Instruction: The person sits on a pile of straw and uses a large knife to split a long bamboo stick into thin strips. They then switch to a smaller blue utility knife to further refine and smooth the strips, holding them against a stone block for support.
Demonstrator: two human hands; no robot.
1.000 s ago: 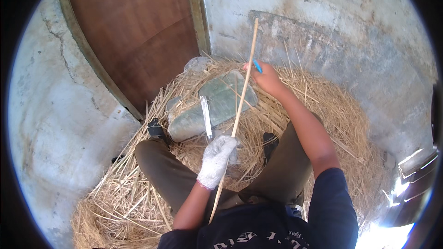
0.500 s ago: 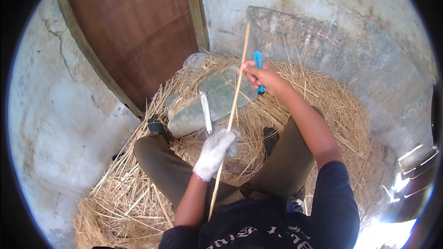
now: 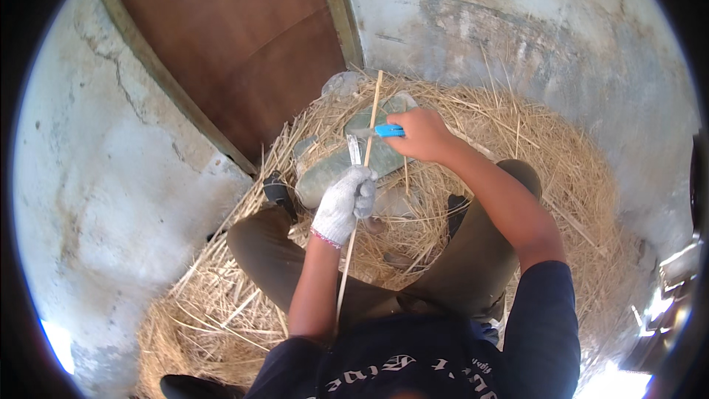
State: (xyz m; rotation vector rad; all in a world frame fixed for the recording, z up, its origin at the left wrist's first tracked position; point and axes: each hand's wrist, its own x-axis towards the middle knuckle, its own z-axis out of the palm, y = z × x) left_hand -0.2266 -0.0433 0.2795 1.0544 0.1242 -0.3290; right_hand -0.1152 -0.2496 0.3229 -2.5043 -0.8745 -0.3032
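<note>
My left hand (image 3: 346, 204), in a pale knitted glove, is closed around a long thin light-wood stick (image 3: 376, 96). The stick runs from near my lap up past the fist, tilted slightly right. In my bare right hand (image 3: 419, 134) is a blue utility knife (image 3: 389, 131). Its blade points left and lies across the stick above the glove; whether it touches cannot be told. A flat whitish strip (image 3: 354, 149) stands out just beyond the gloved fist; the frames do not show whether the fist holds it too. Beyond both hands lies a greenish slab (image 3: 317, 186).
Straw-like shavings (image 3: 569, 170) cover the floor around my bent legs (image 3: 480, 266). A brown door (image 3: 236, 37) in a wooden frame stands ahead to the left. Stained plaster walls (image 3: 148, 185) curve close on both sides. A grey stone (image 3: 341, 84) sits near the door frame.
My right hand has turned the knife from upright to pointing left across the stick. The gloved hand has moved slightly up, and the stick now reaches less far beyond it.
</note>
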